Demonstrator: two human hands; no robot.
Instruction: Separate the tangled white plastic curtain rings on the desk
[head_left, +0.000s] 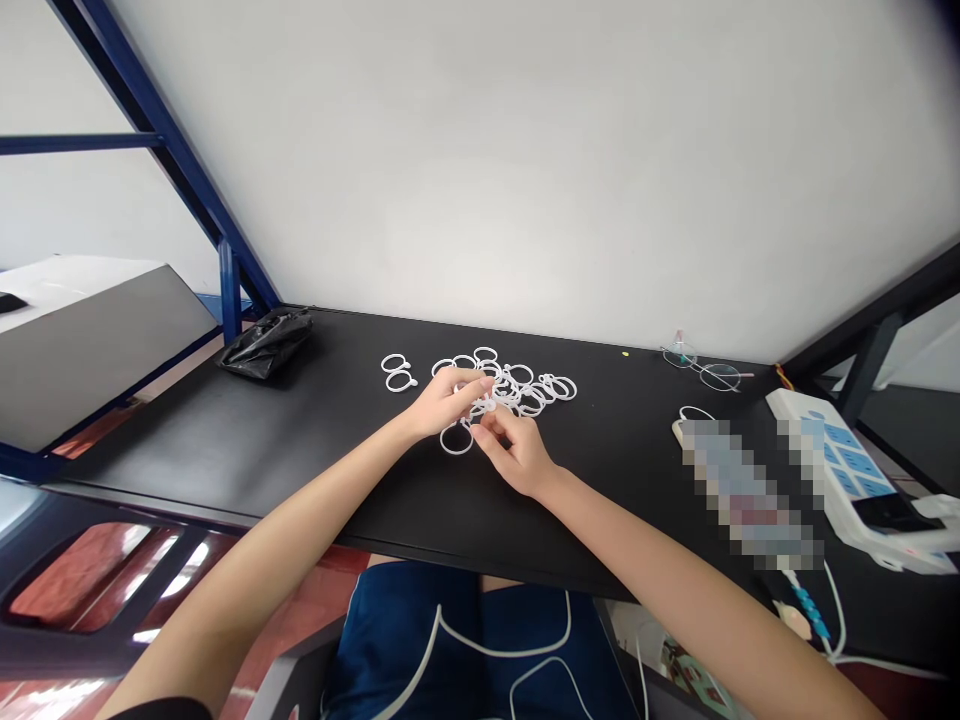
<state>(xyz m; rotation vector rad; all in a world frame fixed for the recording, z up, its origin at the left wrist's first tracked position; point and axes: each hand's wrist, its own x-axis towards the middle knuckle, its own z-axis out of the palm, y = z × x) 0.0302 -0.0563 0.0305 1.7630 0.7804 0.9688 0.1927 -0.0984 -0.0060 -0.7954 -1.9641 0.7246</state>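
Note:
Several white curtain rings [531, 402], each with a small eyelet, lie in a loose pile on the black desk [300, 440]. At the pile's near left side, my left hand [448, 400] is closed with its thumb and fingers around a white curtain ring [486, 406], partly hidden by the fingers. Close by on the right, my right hand [516, 450] is bent inward, its fingertips pinched at the same spot. One ring [456, 438] lies flat just below my left hand. Two more rings [399, 381] rest apart on the left.
A crumpled black plastic bag [268, 343] lies at the back left. To the right are eyeglasses [718, 376], a blurred-out phone [750, 490] with a cable, and a white power strip [847, 470]. Blue metal posts [180, 150] frame the desk's left end.

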